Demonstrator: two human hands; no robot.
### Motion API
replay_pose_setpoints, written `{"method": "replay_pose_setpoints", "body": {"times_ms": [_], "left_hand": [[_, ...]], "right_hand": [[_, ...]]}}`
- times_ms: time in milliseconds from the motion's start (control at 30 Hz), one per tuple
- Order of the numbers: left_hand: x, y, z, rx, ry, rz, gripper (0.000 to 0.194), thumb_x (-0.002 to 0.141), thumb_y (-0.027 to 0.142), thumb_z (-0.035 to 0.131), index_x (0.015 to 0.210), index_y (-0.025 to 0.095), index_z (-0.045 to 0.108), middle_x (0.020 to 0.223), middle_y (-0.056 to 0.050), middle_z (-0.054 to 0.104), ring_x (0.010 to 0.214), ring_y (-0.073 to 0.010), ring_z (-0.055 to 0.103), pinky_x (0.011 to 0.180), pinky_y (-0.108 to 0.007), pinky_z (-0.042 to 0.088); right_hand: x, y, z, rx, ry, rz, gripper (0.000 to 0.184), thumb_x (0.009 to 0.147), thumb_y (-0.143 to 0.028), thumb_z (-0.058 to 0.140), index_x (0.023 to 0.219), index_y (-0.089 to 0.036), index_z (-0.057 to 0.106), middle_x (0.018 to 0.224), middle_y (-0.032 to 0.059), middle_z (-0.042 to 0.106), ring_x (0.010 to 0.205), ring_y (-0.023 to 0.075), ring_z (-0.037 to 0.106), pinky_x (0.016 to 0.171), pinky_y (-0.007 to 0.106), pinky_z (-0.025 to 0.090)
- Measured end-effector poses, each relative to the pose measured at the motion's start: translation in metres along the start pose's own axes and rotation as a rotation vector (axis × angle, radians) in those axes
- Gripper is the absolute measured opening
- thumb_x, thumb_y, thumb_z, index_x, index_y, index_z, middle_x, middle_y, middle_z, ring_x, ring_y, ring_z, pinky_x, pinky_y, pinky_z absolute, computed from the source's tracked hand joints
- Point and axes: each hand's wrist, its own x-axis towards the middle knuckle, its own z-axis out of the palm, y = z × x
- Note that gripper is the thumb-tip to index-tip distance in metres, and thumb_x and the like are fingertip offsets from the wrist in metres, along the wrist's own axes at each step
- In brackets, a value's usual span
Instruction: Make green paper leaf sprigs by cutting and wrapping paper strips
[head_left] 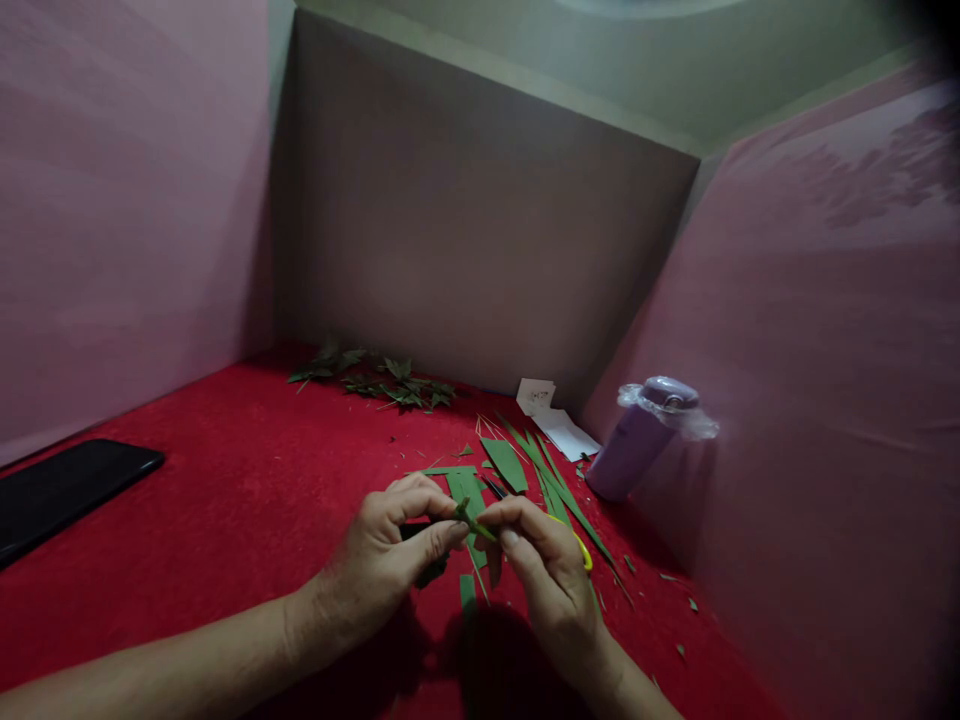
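Note:
My left hand (409, 540) pinches a small folded green leaf piece (463, 512) between thumb and fingers, and darker leaf parts show below its palm. From the other side, my right hand (544, 570) has its thumb and fingertips closed on the same piece's light green end. Both hands are raised over the red cloth, their fingertips almost touching. Scissors with a yellow handle (585, 552) lie partly hidden behind my right hand. Under and beyond the hands are cut green leaf strips (469, 490) and a broad leaf piece (503, 464).
Leafy sprigs (401, 385) lie along the back of the red cloth (262, 480). White papers (566, 433) and a purple tumbler (631, 445) with clear plastic around its lid stand at right. Long green blades (562, 485) and scraps lie nearby. A black phone (75, 490) rests at left.

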Motion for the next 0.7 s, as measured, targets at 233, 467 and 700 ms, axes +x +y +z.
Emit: {"method": "replay_pose_setpoints", "body": {"times_ms": [233, 467, 700], "left_hand": [[0.0006, -0.0032, -0.0008, -0.044, -0.033, 0.008, 0.017, 0.079, 0.029, 0.060, 0.070, 0.015, 0.065, 0.069, -0.001, 0.050, 0.061, -0.0123, 0.049, 0.055, -0.026, 0.042], [0.0009, 0.0006, -0.0004, 0.075, -0.012, 0.107, 0.017, 0.079, 0.026, 0.058, 0.069, 0.015, 0.066, 0.067, -0.003, 0.052, 0.069, -0.0165, 0.050, 0.062, -0.029, 0.042], [-0.0024, -0.0006, 0.0027, 0.141, 0.031, 0.142, 0.015, 0.078, 0.024, 0.059, 0.068, 0.015, 0.066, 0.065, -0.003, 0.054, 0.071, -0.0179, 0.051, 0.064, -0.031, 0.041]], "right_hand": [[0.0001, 0.0014, -0.0004, -0.044, -0.017, -0.048, 0.012, 0.087, -0.022, 0.048, 0.090, -0.020, 0.060, 0.074, 0.0008, 0.057, 0.063, 0.0123, 0.051, 0.057, 0.025, 0.042], [0.0008, -0.0045, 0.0028, -0.186, -0.009, -0.167, 0.007, 0.084, -0.018, 0.056, 0.081, -0.018, 0.062, 0.064, -0.0001, 0.059, 0.055, 0.0111, 0.052, 0.053, 0.022, 0.041], [-0.0008, -0.0036, 0.0016, -0.266, 0.007, -0.220, 0.013, 0.084, -0.017, 0.053, 0.072, -0.018, 0.057, 0.055, -0.0031, 0.052, 0.048, 0.0095, 0.046, 0.049, 0.021, 0.036]]}}
